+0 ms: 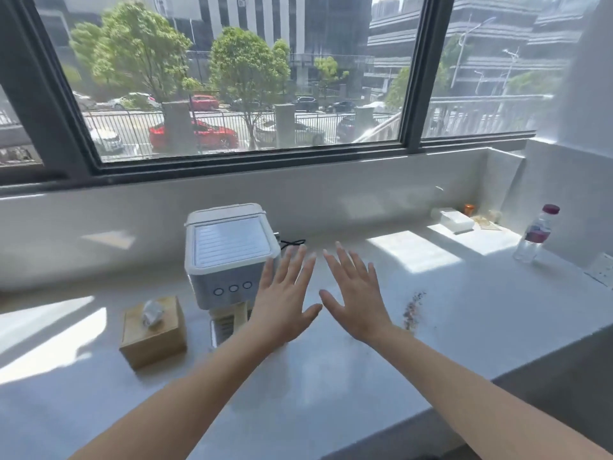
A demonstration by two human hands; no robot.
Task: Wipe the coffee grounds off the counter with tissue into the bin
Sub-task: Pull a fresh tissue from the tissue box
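- Left hand (285, 303) and right hand (358, 305) hover over the counter (331, 376), fingers spread, empty.
- Grounds (413, 310) lie at the right hand's 3 o'clock.
- Tissue (152, 313) sits in its box (156, 340), at the left hand's 9 o'clock.

White coffee machine (229, 257) centre-left of frame, 3 round buttons on front, ribbed plate on top. Black cord (293, 243) trails from its back R side. Clear water bottle (535, 234) w/ dark red cap & label stands upright at far R. Upper R, near the corner: white box (456, 220), small orange item (469, 210) just behind it. Big dark-framed window (411, 94) across top of frame; outside are trees, a red car (205, 136), fence, bldgs.
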